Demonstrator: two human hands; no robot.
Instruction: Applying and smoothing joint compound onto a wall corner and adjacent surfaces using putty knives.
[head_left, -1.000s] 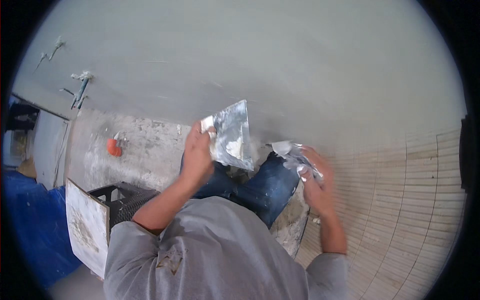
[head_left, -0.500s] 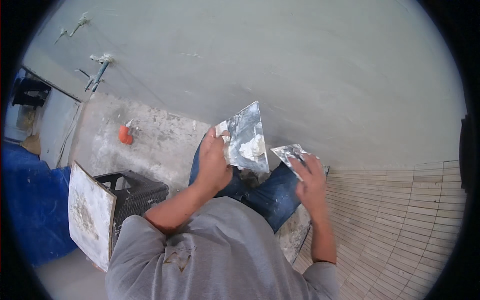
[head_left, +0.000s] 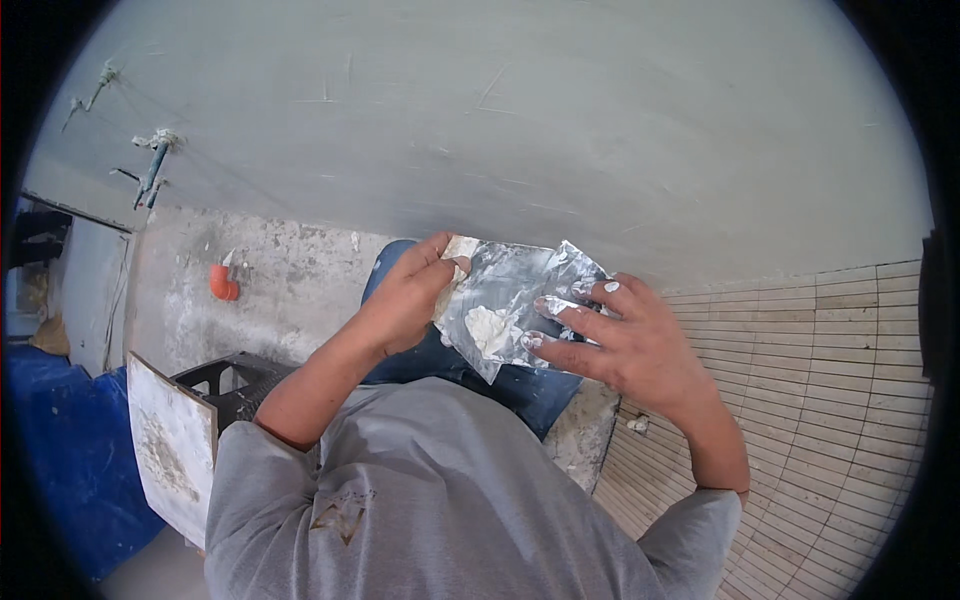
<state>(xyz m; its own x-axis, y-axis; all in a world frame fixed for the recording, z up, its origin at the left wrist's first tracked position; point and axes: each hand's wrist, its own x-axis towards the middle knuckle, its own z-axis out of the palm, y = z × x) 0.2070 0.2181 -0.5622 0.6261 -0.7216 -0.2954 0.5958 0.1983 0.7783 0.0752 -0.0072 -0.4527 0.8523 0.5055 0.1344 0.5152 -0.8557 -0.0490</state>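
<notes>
My left hand (head_left: pixel 405 300) is closed around the handle end of a wide putty knife (head_left: pixel 505 262), whose flat metal blade is smeared white. A lump of white putty (head_left: pixel 490 330) sits on that blade. My right hand (head_left: pixel 650 350) grips a second putty knife (head_left: pixel 572 268), its fingers spread over the blade and spotted with putty. This second blade overlaps the right side of the first one; whether the two touch I cannot tell. Both tools are held over my lap, close to the grey wall (head_left: pixel 600 120).
Long narrow tiles (head_left: pixel 800 400) cover the area at right. To the left, an orange pipe elbow (head_left: pixel 224 286) sticks up beside the wall. Nearer stand a black plastic crate (head_left: pixel 238 378) and a white-smeared board (head_left: pixel 170 440). A blue sheet (head_left: pixel 70 450) lies far left; pipe stubs (head_left: pixel 153 170) project from the wall.
My right hand has brought its putty knife leftward and up over the left one's blade. The left putty knife has turned and tilted. My view has shifted slightly.
</notes>
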